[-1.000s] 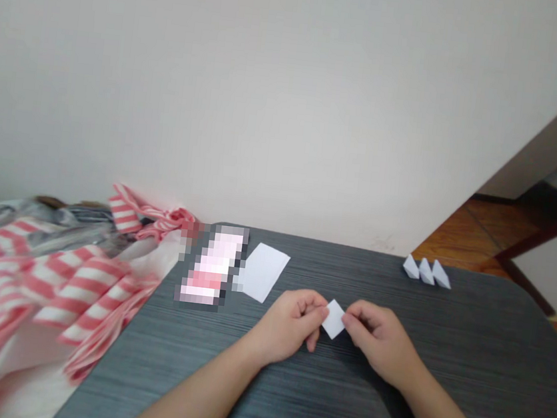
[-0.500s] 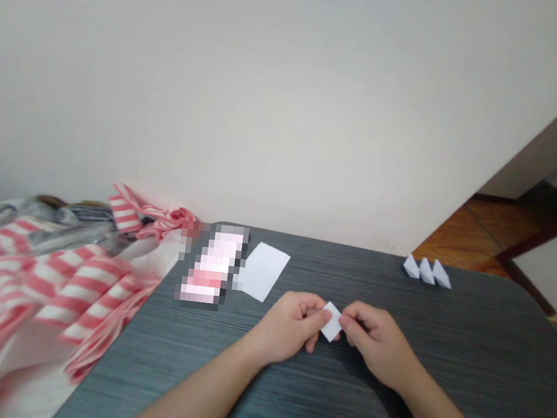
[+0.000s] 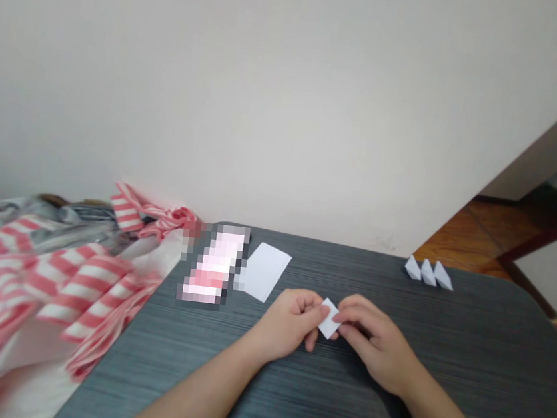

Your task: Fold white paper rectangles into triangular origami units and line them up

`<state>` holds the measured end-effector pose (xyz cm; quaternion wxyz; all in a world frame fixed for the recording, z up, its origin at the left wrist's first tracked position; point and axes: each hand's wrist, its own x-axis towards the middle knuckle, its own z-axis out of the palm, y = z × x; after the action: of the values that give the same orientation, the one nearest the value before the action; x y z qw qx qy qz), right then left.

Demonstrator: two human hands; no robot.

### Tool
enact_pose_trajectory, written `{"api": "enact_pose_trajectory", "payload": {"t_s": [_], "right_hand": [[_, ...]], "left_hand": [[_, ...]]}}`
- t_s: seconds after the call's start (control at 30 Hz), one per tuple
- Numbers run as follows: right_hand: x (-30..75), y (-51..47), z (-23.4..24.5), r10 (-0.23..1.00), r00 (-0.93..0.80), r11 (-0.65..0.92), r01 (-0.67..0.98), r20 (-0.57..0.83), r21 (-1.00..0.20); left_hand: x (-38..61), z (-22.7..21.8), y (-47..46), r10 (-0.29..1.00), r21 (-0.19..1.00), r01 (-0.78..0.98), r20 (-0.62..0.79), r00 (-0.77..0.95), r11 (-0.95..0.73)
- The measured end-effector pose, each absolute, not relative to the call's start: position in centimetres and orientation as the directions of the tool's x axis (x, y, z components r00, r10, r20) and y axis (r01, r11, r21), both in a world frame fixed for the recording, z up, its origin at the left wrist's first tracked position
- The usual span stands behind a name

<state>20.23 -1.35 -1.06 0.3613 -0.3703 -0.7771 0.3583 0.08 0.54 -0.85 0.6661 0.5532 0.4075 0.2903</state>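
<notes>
Both hands meet over the middle of a dark grey wood-grain table (image 3: 466, 365). Between them is a small folded piece of white paper (image 3: 329, 318). My left hand (image 3: 290, 324) pinches its left edge with curled fingers. My right hand (image 3: 374, 344) pinches its right edge, fingers pressed together over the fold. The paper is held just above the table surface.
A flat white paper sheet (image 3: 265, 271) lies behind my left hand, beside a blurred pink and white object (image 3: 212, 265). Three folded white paper triangles (image 3: 429, 272) stand at the table's far right edge. Red and white striped cloth (image 3: 49, 283) is heaped to the left.
My hands have drawn closer together, and the paper piece now shows narrower between my fingers. The view shifted slightly.
</notes>
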Motion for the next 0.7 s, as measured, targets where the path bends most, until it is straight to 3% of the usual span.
{"api": "enact_pose_trajectory", "payload": {"t_s": [0.7], "right_hand": [[19.98, -1.39, -1.21, 0.855, -0.387, 0.495, 0.406, 0.346, -0.768]], "left_hand": [[-0.04, -0.77, 0.41, 0.825, 0.984, 0.147, -0.167, 0.541, 0.103]]}}
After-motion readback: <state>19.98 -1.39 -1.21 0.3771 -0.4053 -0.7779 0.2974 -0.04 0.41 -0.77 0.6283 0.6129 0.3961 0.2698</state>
